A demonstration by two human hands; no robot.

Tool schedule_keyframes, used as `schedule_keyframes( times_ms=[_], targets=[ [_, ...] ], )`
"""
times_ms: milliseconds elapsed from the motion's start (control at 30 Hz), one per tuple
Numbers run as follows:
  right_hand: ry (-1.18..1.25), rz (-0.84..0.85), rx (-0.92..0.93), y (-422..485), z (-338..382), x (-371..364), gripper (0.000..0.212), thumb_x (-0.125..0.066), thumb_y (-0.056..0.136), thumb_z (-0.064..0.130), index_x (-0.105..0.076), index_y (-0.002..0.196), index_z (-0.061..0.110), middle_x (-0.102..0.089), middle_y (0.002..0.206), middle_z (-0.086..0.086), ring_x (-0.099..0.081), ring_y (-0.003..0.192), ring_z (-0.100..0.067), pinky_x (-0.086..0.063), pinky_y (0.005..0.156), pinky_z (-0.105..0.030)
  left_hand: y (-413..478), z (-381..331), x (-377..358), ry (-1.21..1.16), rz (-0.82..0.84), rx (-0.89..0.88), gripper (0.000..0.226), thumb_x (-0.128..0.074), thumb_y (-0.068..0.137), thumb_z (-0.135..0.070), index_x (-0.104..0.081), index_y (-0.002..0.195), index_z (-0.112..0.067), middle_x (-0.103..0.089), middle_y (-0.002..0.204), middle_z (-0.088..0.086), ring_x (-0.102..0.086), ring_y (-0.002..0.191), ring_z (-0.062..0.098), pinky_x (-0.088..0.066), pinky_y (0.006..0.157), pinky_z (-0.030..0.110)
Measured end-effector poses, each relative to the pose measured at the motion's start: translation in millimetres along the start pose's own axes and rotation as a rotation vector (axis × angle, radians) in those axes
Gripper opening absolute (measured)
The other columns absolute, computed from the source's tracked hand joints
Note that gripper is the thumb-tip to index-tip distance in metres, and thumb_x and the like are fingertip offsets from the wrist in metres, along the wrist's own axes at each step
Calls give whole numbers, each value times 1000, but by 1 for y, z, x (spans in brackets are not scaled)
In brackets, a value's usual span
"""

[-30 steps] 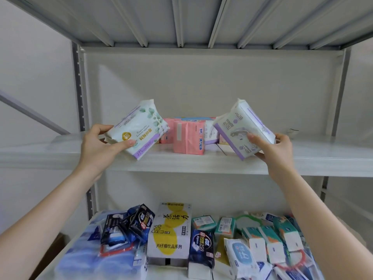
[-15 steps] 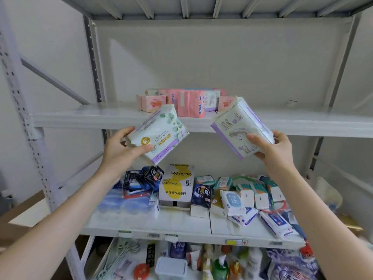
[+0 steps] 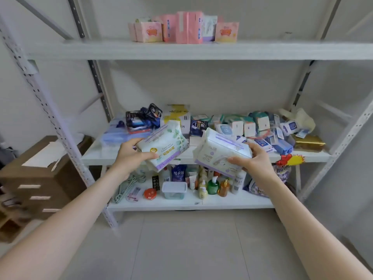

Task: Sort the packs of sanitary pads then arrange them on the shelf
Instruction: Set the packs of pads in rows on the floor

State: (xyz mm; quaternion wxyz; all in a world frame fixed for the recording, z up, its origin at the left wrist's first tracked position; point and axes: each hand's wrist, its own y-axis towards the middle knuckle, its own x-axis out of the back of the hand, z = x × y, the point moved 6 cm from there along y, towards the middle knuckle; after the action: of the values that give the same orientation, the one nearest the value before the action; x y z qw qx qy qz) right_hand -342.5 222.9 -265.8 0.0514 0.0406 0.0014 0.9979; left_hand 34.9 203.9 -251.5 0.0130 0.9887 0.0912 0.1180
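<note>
Head view: 2 packs are held in front of the middle shelf (image 3: 94, 158) edge, 1 per hand. The left hand (image 3: 131, 156) grips the leaf pack (image 3: 167, 144), thumb on its face and fingers (image 3: 132, 140) curled over its left end; its long axis tilts up to the right. The right hand (image 3: 254, 160) grips the purple pack (image 3: 218, 150) the same way at its right end, with the axis near level. The pink row (image 3: 185, 27) on the top shelf (image 3: 201, 50) lies well above both, roughly midway; the nearer hand is hard to judge.
</note>
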Motion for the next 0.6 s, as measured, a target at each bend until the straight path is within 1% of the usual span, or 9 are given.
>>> schedule_keyframes(
  times_ms=[67,100,133,200,267,367,467,500,600],
  targets=[
    [0,12,-64,-19,-33,-6,75,-96,46,20,-57,111,16,-70,105,-7,-74,80,-22,-59,66,-56,-17,29,-5,30,19,55,51,-90,57,-9,-66,94,-32,-72,97,-5,-70,89,14,-60,75,38],
    [-11,16,-86,-27,-49,-8,71,-95,48,17,-58,108,16,-71,103,-6,-74,78,-21,-58,66,-57,-25,42,-7,42,32,79,50,-90,57,-8,-66,93,-33,-73,96,-6,-70,88,12,-60,72,36],
    [-28,20,-103,-35,-64,-10,68,-95,49,16,-58,106,18,-71,102,-4,-73,79,-18,-60,67,-51,-33,55,-10,48,44,101,50,-90,57,-7,-66,92,-33,-73,94,-7,-70,85,10,-60,67,32],
    [-46,30,-141,-48,-91,-13,71,-96,45,20,-58,106,21,-71,104,-3,-72,84,-14,-61,69,-36,-47,80,-15,67,50,135,52,-89,56,-4,-65,93,-32,-72,89,-9,-68,76,4,-55,57,23],
    [-41,54,-197,-61,-119,-15,79,-95,38,28,-58,107,22,-71,104,-3,-72,88,-16,-60,74,-36,-60,104,-21,95,46,174,55,-89,56,-2,-63,96,-30,-69,89,-11,-65,69,-6,-50,53,14],
    [-56,95,-279,-80,-157,-14,86,-96,34,31,-57,110,18,-71,105,-3,-72,90,-19,-60,77,-40,-79,140,-31,96,47,246,57,-89,57,-3,-62,100,-28,-66,91,-13,-62,70,-11,-44,50,7],
    [-76,117,-359,-98,-195,-9,76,-97,42,21,-58,107,17,-70,105,-5,-72,89,-20,-60,77,-41,-98,173,-41,111,39,309,54,-90,56,-6,-63,95,-31,-65,88,-15,-61,68,-11,-42,51,5],
    [-89,120,-383,-103,-207,-7,74,-97,41,21,-58,105,17,-71,104,-5,-72,88,-19,-60,76,-41,-104,185,-45,111,44,326,54,-90,55,-5,-64,94,-31,-67,88,-13,-62,69,-9,-44,53,7],
    [-119,131,-449,-117,-243,-6,77,-96,36,25,-59,103,20,-71,103,-6,-72,85,-20,-61,74,-41,-118,221,-54,115,72,382,60,-90,55,-6,-67,107,-23,-70,96,-5,-66,85,6,-51,70,20]
  ],
)
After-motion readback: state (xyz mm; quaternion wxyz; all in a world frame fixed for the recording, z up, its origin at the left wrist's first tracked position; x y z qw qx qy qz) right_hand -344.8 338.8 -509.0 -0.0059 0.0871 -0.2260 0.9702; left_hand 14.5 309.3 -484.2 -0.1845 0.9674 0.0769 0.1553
